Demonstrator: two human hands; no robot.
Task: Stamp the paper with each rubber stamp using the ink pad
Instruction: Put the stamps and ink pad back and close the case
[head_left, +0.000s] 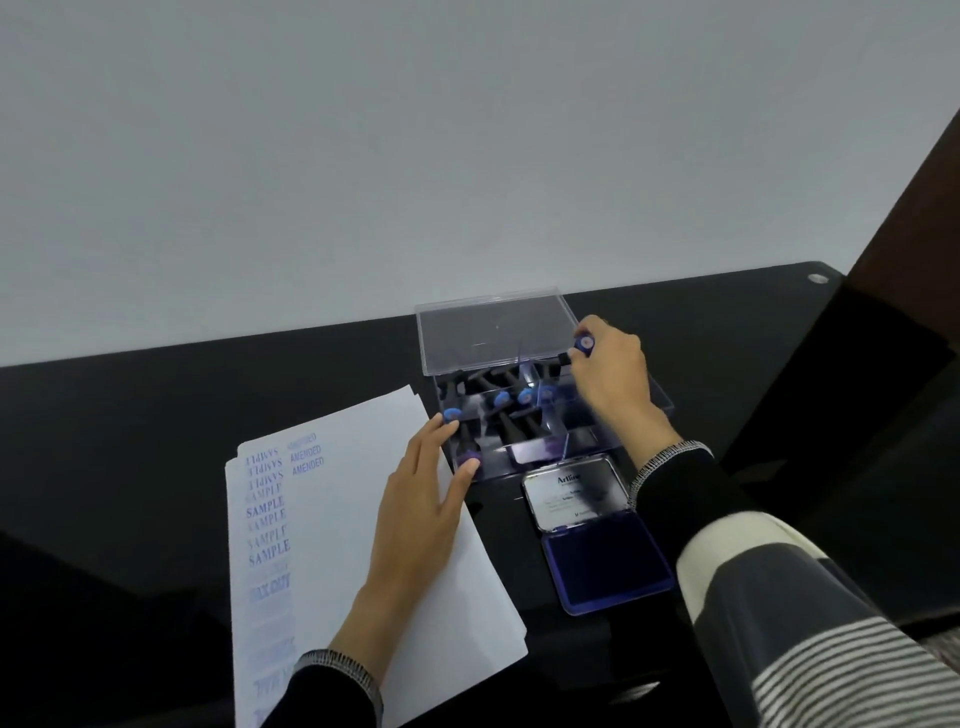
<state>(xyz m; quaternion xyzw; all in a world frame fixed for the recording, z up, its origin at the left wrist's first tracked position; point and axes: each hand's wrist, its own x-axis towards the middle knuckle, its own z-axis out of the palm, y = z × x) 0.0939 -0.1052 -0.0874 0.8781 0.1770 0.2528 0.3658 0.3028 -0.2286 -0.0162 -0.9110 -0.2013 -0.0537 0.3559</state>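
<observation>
The right hand is curled round a rubber stamp at the far right corner of the clear stamp box — whether lifting it out or putting it back cannot be told. The left hand lies flat with straight fingers on the paper, fingertips touching the box's near-left edge. The paper already carries rows of SAMPLE and AMENDED prints down its left side. The ink pad sits open on the tabletop, just in front of the box. If the stamp is coming out, the next move calls for pressing its face squarely on the pad — then onto bare paper.
</observation>
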